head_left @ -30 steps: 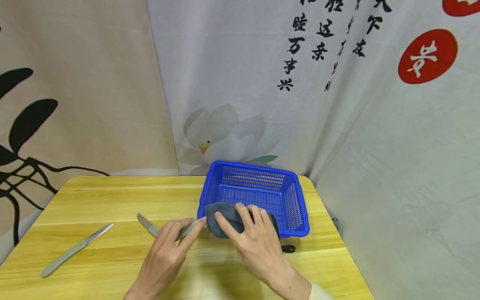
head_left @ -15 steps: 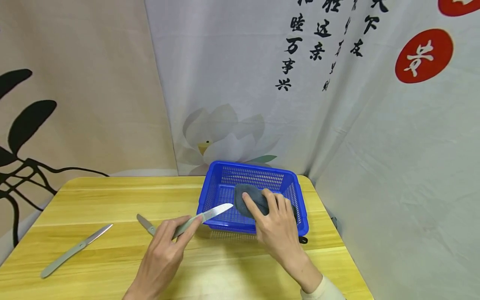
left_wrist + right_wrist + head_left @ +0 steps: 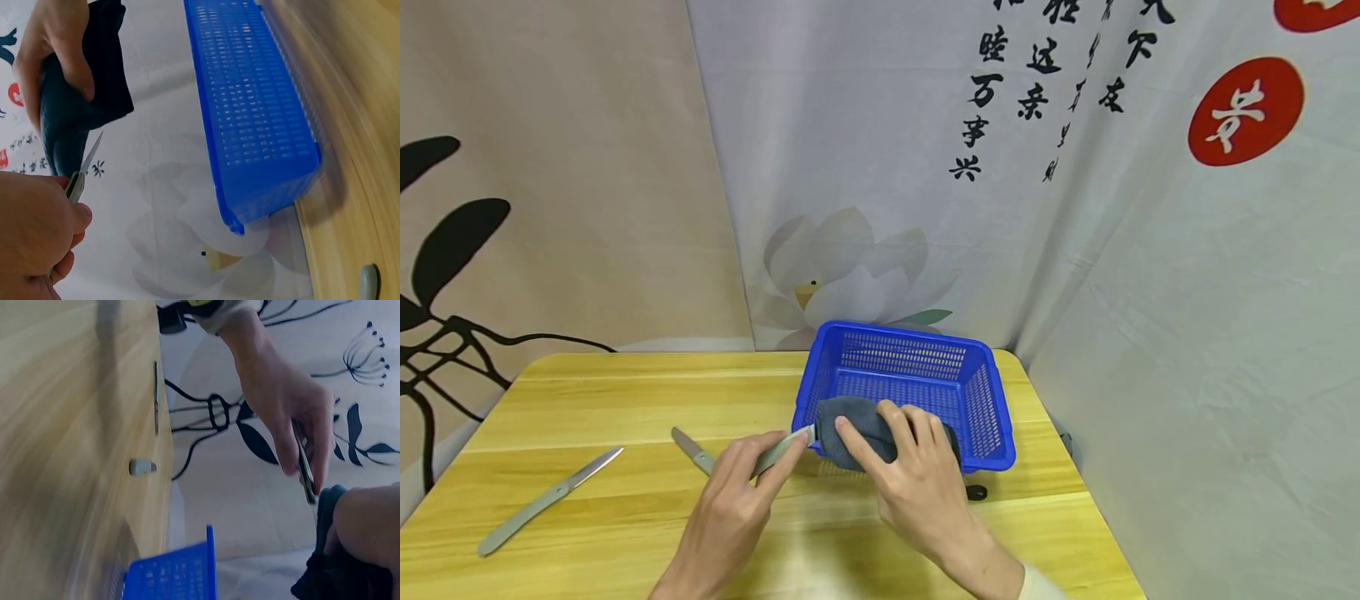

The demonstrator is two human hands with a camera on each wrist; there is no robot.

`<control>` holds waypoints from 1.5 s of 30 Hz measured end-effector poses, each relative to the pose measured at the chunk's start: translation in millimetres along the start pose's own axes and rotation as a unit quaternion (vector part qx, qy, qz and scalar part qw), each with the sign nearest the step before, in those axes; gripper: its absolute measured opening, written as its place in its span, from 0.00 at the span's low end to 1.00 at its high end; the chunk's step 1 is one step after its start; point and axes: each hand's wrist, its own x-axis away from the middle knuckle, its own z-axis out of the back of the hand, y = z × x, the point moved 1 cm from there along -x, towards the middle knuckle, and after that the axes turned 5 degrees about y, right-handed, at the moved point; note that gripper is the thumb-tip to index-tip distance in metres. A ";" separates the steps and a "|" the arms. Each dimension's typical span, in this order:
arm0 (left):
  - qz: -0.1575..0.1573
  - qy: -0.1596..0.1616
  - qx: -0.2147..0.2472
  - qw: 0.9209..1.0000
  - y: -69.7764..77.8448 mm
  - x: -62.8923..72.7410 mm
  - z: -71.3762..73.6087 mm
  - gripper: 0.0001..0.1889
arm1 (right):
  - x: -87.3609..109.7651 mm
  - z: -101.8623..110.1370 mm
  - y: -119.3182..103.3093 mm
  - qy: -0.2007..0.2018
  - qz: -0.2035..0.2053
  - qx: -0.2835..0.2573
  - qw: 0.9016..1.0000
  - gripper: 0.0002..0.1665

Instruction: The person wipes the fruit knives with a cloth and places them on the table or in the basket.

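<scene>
My left fingers [image 3: 784, 469], pointing to one o'clock, pinch a knife [image 3: 773, 453]; my right fingers [image 3: 865, 454], to eleven, grip a cloth [image 3: 853, 412]. The left-wrist view bares more blade [image 3: 93, 152] than the head's.

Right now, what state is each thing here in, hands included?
Grey cloth: folded, held above the table
Held knife: blade out, hidden from above by the cloth
Left grip: holding that knife's handle
Right grip: holding the cloth
Leftmost knife: flat on the table, blade exposed
Middle knife: on the table, blade exposed, handle partly hidden from above
Blue basket: upright, open-topped, on the table
</scene>
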 end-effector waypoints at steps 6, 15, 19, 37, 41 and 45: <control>-0.001 0.012 0.000 1.000 0.3 1.5 -1.8 0.27 | -2.3 -3.9 -17.3 -0.037 0.011 0.012 0.999 0.48; -0.003 0.018 -0.013 1.000 -1.1 2.1 -3.8 0.29 | 5.1 -9.3 -4.5 -0.053 -0.022 0.024 0.998 0.39; -0.003 0.040 -0.007 0.999 -1.2 1.8 -5.9 0.28 | 10.8 -12.8 7.1 -0.043 -0.032 0.022 0.998 0.40; 0.023 0.012 0.007 1.000 -5.6 5.7 -8.3 0.36 | 9.7 -3.9 14.6 -0.005 -0.028 -0.011 1.000 0.39; 0.025 0.001 0.014 1.000 -4.8 5.3 -9.9 0.36 | 6.9 -5.0 0.3 -0.021 0.005 -0.014 1.000 0.47; 0.030 -0.002 0.023 0.999 -3.6 6.4 -12.2 0.35 | 5.4 -6.3 -8.0 -0.055 0.020 -0.011 0.998 0.51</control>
